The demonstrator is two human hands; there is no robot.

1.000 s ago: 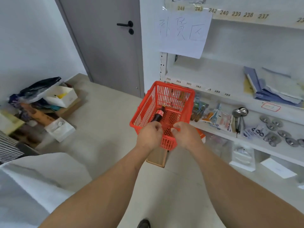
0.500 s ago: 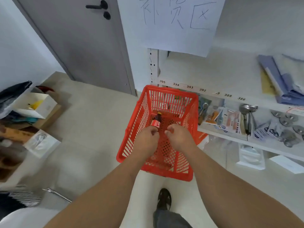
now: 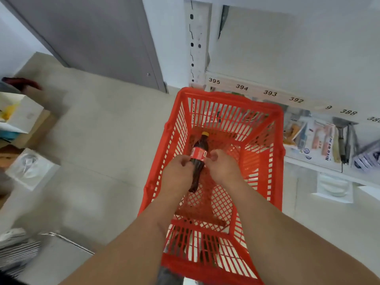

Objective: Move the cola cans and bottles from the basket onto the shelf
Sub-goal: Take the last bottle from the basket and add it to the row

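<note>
A red plastic basket (image 3: pixel 176 128) stands on the floor below me, beside the white shelf (image 3: pixel 267 91). Inside it lies a small cola bottle (image 3: pixel 199 155) with a red label and yellow cap, its cap pointing away from me. My left hand (image 3: pixel 177 174) grips the bottle's body from the left. My right hand (image 3: pixel 223 167) holds it from the right, thumb near the label. Both forearms reach down into the basket. No cans show in the basket.
The shelf edge carries number tags 395 to 388. Its lower level holds packets (image 3: pixel 316 138) and metal tools (image 3: pixel 343 138). A grey door (image 3: pixel 92 38) stands at the back left. Boxes (image 3: pixel 22 116) and a white packet (image 3: pixel 30 167) lie on the floor at left.
The view has come closer and tilted down over the basket. Both hands have gone from the basket's near rim down inside it and taken hold of the bottle.
</note>
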